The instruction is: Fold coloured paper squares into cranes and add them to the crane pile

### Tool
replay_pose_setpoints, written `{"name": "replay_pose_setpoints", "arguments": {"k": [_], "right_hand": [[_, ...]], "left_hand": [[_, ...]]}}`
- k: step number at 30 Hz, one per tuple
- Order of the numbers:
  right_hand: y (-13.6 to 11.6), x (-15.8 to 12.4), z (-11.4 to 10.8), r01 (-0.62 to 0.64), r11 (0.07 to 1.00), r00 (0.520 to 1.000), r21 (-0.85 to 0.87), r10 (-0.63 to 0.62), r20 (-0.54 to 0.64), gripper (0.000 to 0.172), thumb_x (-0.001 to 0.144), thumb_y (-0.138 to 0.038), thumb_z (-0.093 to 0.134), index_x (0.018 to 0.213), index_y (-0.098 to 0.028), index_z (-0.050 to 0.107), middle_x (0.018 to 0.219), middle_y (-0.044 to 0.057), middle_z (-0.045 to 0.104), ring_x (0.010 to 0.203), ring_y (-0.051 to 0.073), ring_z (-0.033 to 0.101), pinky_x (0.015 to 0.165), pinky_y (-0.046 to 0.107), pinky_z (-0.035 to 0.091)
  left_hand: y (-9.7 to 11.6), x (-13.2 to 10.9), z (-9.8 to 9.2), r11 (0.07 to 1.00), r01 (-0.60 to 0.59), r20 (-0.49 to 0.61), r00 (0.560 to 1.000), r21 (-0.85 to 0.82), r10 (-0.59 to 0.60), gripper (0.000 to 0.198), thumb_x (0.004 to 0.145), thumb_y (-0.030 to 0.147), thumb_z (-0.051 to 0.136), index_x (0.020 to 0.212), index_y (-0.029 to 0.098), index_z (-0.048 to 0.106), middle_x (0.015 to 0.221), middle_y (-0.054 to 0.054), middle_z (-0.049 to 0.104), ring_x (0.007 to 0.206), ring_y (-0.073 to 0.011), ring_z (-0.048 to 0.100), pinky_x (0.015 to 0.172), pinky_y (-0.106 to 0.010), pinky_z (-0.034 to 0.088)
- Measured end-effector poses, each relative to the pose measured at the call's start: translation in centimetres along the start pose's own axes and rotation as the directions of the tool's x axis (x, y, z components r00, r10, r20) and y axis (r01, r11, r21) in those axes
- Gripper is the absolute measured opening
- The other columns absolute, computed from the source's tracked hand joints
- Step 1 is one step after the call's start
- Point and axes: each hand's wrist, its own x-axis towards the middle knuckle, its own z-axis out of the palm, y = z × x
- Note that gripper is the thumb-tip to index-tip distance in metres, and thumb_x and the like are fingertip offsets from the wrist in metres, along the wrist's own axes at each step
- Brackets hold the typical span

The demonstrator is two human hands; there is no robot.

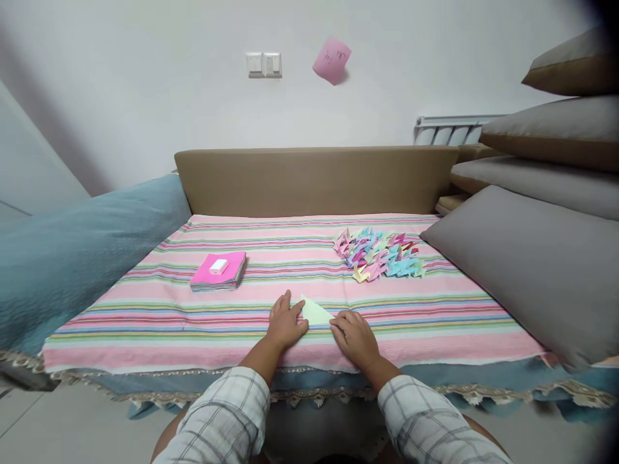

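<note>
A pale green sheet of origami paper (315,313), folded into a triangle, lies on the striped cloth in front of me. My left hand (286,322) rests on its left end with the fingers spread and lying flat. At the right corner, my right hand (355,335) has its fingers curled and closed on the paper's tip. Beyond and to the right is a heap of folded paper cranes (380,254) in many colours. A stack of square origami paper (220,269), pink on top, sits to the left with a small white box (219,266) on it.
The striped cloth (145,309) covers a sofa seat with a brown backrest (314,180) behind. Grey cushions (532,270) pile up on the right, and a blue-covered armrest (97,238) stands on the left. A pink note (332,61) and light switches (264,65) are on the wall.
</note>
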Motion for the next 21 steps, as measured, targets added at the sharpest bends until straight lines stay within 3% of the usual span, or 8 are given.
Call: {"name": "replay_pose_setpoints", "arguments": {"k": [7,11,14,16,19,21], "right_hand": [[-0.1,0.0,0.0,-0.007,1.000,1.000,0.012,0.007,-0.001,0.018,0.088,-0.028,0.047,0.095,-0.024,0.064,0.092,0.005,0.058,0.088,0.020,0.049,0.078,0.032,0.036],[-0.2,0.1,-0.2,-0.013,1.000,1.000,0.013,0.013,0.000,0.018,0.088,-0.028,0.047,0.095,-0.023,0.063,0.092,0.005,0.058,0.088,0.020,0.049,0.077,0.032,0.036],[-0.2,0.1,-0.3,-0.005,1.000,1.000,0.015,0.006,-0.006,0.019,0.088,-0.028,0.047,0.094,-0.023,0.063,0.091,0.006,0.058,0.088,0.019,0.049,0.077,0.031,0.036],[-0.2,0.1,-0.2,-0.005,1.000,1.000,0.012,0.005,-0.014,0.018,0.087,-0.028,0.047,0.093,-0.022,0.064,0.091,0.006,0.058,0.088,0.019,0.049,0.078,0.031,0.036],[-0.1,0.0,-0.1,-0.013,1.000,1.000,-0.001,0.013,-0.020,0.018,0.087,-0.028,0.047,0.093,-0.022,0.064,0.090,0.005,0.058,0.088,0.019,0.049,0.078,0.031,0.036],[-0.1,0.0,0.0,-0.013,1.000,1.000,-0.005,0.013,-0.014,0.018,0.087,-0.028,0.048,0.093,-0.023,0.064,0.090,0.005,0.058,0.088,0.019,0.049,0.078,0.031,0.036]], "left_hand": [[-0.1,1.8,-1.4,0.996,0.057,0.118,0.991,0.072,-0.065,0.072,0.058,0.048,0.064,0.127,0.034,0.046,0.151,-0.009,0.012,0.131,-0.0398,0.023,0.098,-0.058,0.025],[-0.7,1.4,-1.1,0.998,0.025,0.049,0.998,0.050,-0.027,0.075,0.061,0.047,0.065,0.131,0.030,0.042,0.150,-0.012,0.015,0.130,-0.0397,0.024,0.097,-0.057,0.027],[-1.0,0.0,-0.6,0.994,-0.108,-0.155,0.982,0.030,0.111,0.070,0.067,0.044,0.064,0.131,0.025,0.041,0.148,-0.012,0.022,0.127,-0.0355,0.029,0.096,-0.051,0.031],[-0.8,-1.0,-0.3,0.966,-0.251,-0.276,0.925,0.070,0.260,0.052,0.074,0.039,0.061,0.123,0.025,0.051,0.145,-0.010,0.028,0.124,-0.0316,0.032,0.097,-0.047,0.032],[-0.1,-1.9,0.4,0.895,-0.415,-0.298,0.844,0.164,0.446,0.024,0.083,0.028,0.053,0.105,0.032,0.063,0.132,-0.005,0.045,0.113,-0.0255,0.040,0.094,-0.043,0.032],[0.3,-2.1,0.8,0.875,-0.441,-0.255,0.839,0.198,0.480,0.024,0.085,0.027,0.053,0.102,0.038,0.064,0.118,-0.003,0.054,0.105,-0.0235,0.043,0.089,-0.041,0.033]]}}
